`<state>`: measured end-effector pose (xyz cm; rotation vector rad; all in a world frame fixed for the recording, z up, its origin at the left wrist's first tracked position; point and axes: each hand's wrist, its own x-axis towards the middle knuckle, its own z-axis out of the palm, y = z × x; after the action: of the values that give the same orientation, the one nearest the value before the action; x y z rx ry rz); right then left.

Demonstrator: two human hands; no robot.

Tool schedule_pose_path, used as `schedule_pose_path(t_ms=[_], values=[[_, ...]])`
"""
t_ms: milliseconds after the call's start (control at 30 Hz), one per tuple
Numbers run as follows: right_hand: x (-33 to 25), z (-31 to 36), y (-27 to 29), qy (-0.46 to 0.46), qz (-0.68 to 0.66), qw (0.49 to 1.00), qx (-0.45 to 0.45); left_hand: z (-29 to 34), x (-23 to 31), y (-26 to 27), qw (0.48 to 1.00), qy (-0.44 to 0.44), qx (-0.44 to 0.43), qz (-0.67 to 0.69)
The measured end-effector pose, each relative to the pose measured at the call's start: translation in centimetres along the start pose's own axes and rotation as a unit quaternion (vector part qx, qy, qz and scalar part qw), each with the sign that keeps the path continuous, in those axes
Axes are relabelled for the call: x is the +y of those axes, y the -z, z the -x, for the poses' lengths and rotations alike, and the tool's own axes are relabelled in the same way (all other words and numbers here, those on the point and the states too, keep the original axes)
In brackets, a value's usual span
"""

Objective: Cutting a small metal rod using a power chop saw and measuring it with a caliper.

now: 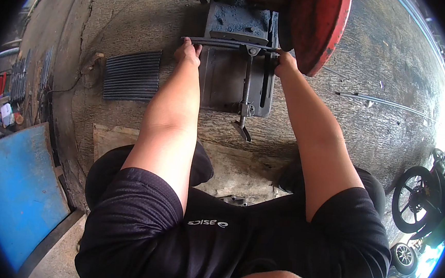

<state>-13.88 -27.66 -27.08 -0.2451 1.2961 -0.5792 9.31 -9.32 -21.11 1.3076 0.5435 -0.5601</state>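
Observation:
Dark metal rods [220,43] lie crosswise in the vise of a cut-off saw, against the back fence. My left hand [188,52] is closed round their left end. At the other end, beside the red blade guard [320,29], my right hand [286,64] pinches the rods; its fingertips are partly hidden. The vise's clamp screw [247,81] runs toward me over the dark saw base [218,82], and its jaw sits up against the rods. A crank handle [242,131] hangs at the screw's near end.
Left of the base, several cut dark rods [132,76] lie side by side on the rough concrete floor. Long thin bars [382,101] lie to the right. A blue panel [20,192] stands at lower left, and a motorcycle wheel [413,199] at the right edge.

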Motion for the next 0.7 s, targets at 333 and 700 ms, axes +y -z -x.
schedule_pose_path(t_ms=[333,700], values=[[0.8,-4.8,2.5,0.067,0.016,0.979,-0.193,-0.6,-0.1,-0.4,1.000,-0.006,0.030,-0.002],[0.8,2.4,2.0,0.112,0.169,0.978,-0.052,-1.0,-0.5,-0.8,0.998,-0.028,0.064,0.004]])
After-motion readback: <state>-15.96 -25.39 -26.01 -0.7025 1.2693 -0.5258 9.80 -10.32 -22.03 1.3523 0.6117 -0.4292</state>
